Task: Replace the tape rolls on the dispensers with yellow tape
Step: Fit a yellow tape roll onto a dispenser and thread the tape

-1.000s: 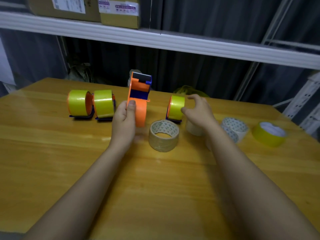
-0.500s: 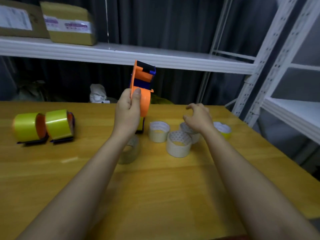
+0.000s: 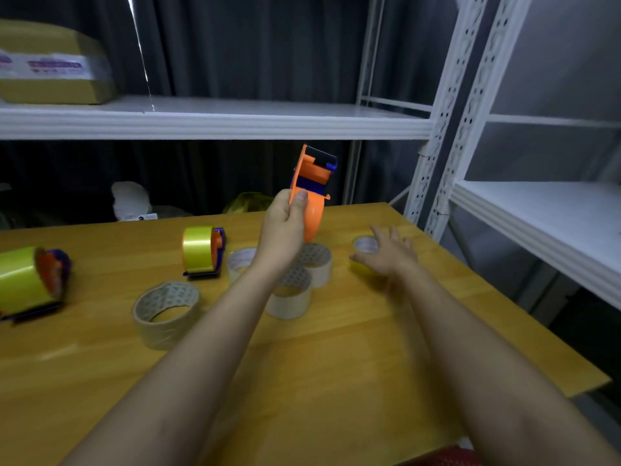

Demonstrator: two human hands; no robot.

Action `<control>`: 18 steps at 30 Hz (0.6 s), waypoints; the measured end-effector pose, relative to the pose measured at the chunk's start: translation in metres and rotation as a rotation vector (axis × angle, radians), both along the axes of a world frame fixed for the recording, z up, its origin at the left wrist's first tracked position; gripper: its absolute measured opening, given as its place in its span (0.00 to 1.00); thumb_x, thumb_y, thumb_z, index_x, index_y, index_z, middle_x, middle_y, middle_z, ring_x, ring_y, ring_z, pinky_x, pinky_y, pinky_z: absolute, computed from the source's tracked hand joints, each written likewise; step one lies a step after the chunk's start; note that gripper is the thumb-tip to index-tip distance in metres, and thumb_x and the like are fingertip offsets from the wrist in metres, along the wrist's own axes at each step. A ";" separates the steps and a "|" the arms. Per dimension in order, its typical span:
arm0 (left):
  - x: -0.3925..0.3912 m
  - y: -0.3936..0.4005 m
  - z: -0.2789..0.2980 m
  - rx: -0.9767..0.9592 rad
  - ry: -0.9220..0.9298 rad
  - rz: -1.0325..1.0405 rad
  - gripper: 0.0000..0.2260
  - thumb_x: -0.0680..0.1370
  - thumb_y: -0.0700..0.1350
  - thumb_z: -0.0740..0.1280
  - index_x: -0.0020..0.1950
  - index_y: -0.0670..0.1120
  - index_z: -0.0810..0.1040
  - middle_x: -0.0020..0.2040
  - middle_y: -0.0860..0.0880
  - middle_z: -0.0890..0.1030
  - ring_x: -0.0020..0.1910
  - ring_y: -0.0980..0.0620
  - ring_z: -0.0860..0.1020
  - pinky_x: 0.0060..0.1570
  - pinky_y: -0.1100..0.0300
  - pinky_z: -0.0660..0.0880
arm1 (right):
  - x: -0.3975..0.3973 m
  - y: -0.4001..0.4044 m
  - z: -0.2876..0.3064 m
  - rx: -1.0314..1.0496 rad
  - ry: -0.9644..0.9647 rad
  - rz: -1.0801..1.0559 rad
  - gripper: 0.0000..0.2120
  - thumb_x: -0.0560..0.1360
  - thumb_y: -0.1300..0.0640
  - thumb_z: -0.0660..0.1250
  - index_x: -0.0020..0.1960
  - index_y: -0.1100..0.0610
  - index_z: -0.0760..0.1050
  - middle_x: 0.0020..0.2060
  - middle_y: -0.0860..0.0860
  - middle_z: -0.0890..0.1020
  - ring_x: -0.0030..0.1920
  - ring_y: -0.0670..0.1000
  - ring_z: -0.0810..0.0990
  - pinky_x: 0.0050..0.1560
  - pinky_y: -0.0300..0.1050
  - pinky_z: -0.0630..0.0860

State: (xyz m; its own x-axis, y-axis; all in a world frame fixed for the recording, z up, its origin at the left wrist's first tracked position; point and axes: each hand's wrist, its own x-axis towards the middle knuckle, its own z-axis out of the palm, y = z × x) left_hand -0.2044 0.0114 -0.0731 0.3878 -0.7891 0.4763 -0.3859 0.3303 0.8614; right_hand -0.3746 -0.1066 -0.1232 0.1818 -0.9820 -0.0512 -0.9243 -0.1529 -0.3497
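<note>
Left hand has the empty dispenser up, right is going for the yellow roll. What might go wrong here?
1. The right hand is open over the yellow roll, which lies near the table edge; a nudge might send it off.
2. The left hand holds the dispenser with its toothed blade up, so the reaching arm might catch on it.
</note>
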 end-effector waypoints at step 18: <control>0.019 0.031 0.009 0.006 0.047 0.022 0.11 0.83 0.52 0.54 0.46 0.51 0.72 0.37 0.52 0.73 0.35 0.57 0.72 0.30 0.71 0.67 | 0.023 0.027 0.018 -0.157 -0.313 -0.183 0.22 0.74 0.40 0.64 0.59 0.54 0.75 0.66 0.60 0.64 0.68 0.62 0.61 0.59 0.51 0.68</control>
State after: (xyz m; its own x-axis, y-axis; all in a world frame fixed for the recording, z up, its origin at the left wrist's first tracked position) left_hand -0.1855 0.0427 -0.0641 0.4271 -0.7830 0.4521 -0.3518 0.3167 0.8809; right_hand -0.3518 -0.0796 -0.1052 -0.0139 -0.9911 0.1324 -0.7935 -0.0697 -0.6046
